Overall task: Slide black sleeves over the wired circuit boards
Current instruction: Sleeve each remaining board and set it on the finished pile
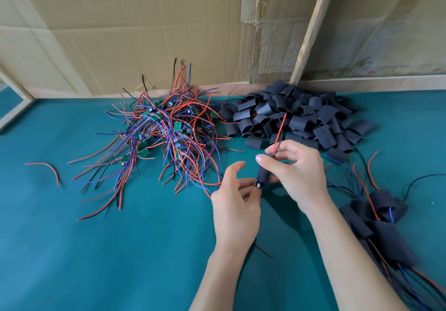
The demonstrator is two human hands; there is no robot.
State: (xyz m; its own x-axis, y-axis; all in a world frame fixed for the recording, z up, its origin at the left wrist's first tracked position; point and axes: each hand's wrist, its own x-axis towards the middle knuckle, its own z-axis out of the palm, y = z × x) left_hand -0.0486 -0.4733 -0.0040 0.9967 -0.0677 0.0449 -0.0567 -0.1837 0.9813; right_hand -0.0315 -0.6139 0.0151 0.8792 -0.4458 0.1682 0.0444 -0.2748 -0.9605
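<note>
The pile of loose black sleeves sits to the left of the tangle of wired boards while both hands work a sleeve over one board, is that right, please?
Not quite: the head view shows the pile of loose black sleeves to the right of the tangle of wired boards, not the left. The left hand and right hand do work a sleeve over one board.

Boards left of sleeves

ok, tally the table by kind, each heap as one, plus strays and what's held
Heap of bare wired circuit boards: 1
Heap of empty black sleeves: 1
Stack of sleeved boards: 1
Board being sleeved, in left hand and right hand: 1
Stray red wire: 1
Total: 5
</note>
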